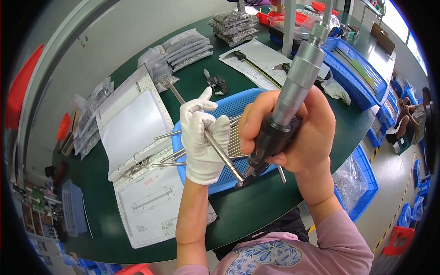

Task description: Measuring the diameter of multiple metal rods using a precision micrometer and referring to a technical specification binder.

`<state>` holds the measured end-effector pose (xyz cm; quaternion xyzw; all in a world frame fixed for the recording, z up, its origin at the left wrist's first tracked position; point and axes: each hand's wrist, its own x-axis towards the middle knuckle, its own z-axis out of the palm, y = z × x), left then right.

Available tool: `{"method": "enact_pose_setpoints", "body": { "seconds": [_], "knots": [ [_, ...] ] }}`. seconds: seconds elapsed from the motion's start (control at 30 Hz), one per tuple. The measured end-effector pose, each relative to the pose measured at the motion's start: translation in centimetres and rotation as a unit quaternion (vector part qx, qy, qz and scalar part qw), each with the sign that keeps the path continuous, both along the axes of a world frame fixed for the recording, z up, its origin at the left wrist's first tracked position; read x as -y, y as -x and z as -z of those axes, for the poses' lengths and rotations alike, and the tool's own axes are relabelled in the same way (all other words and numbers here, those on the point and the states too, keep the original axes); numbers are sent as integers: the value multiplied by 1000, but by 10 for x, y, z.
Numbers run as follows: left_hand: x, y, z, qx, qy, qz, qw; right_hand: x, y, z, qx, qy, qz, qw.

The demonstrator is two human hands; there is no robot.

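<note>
Green table: rod, micrometer mid-tray.

The scene is brightly and evenly lit, with daylight entering from windows at the upper right, which blow out to near white. Soft glare lies across the green tabletop and on the clear plastic sleeves of the open binder, washing out the page beneath. Highlights run along the metal barrel of the micrometer and the steel rod. Shadows are faint and short. The fisheye lens bends the table edge and wall lines strongly toward the rim, and a black vignette rings the frame. The centre is sharp; the outer margins are softer and compressed, with small details hard to read.
</note>
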<state>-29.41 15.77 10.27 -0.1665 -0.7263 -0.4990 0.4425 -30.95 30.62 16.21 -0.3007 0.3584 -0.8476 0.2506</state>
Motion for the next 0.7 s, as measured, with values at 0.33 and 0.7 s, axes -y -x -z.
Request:
{"method": "enact_pose_setpoints", "body": {
  "seconds": [0.33,0.7],
  "knots": [
    [7,6,13,1,33,-9,999,1,-2,-1,17,0,10,1000],
    [10,5,14,26,25,-12,999,3,-3,1,-62,-35,33,997]
  ]
}}
